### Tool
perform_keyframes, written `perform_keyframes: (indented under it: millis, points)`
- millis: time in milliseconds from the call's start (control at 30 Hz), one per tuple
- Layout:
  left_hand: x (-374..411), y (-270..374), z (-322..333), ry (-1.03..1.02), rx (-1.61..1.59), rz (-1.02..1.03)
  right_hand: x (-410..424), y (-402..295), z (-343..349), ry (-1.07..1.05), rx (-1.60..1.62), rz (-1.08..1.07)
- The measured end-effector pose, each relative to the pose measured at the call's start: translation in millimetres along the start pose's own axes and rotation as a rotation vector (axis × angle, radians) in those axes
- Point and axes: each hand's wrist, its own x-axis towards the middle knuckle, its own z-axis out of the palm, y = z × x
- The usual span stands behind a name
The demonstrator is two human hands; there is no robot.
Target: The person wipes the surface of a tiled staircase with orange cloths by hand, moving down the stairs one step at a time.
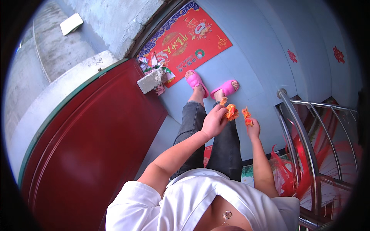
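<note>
My left hand (214, 120) is closed around a tangled orange and yellow bundle (232, 112), which looks like shredded or fibrous material; a loose tuft of it pokes out above the fingers. To the right, my right hand (253, 128) grips a smaller ragged orange piece (246, 113) that stands up out of the fist. The two pieces are apart, with a gap between them. Both hands are out in front of my body, above my dark trousers. What exactly the orange material is, I cannot tell.
A red door (86, 144) stands at the left. By its edge, a pale block (150, 80) sits over crumpled paper scraps, beside a red printed doormat (185, 43). At the right, a metal stair railing (300, 135) carries red ribbons (303, 176). Steps rise at the upper right.
</note>
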Motion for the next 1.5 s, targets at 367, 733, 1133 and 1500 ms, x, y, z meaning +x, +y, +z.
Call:
perform_keyframes:
  millis: [367,733,1133,1500]
  points:
    - [-48.0,-110.6,-28.6,0.246,-0.009,-0.200,-8.5,-36.2,-3.8,-0.007,-0.018,0.080]
    - [-94.1,-239.1,60.0,0.684,-0.186,-0.554,96.5,-94.2,14.1,-0.243,-0.571,-0.539]
    - [23.5,-480.1,37.3,0.576,0.129,-0.602,344.1,-241.8,210.8,-0.302,-1.168,-1.336]
    - [94.4,-554.7,42.4,0.454,0.254,-0.596,457.0,-252.9,292.0,0.170,-1.040,-1.146]
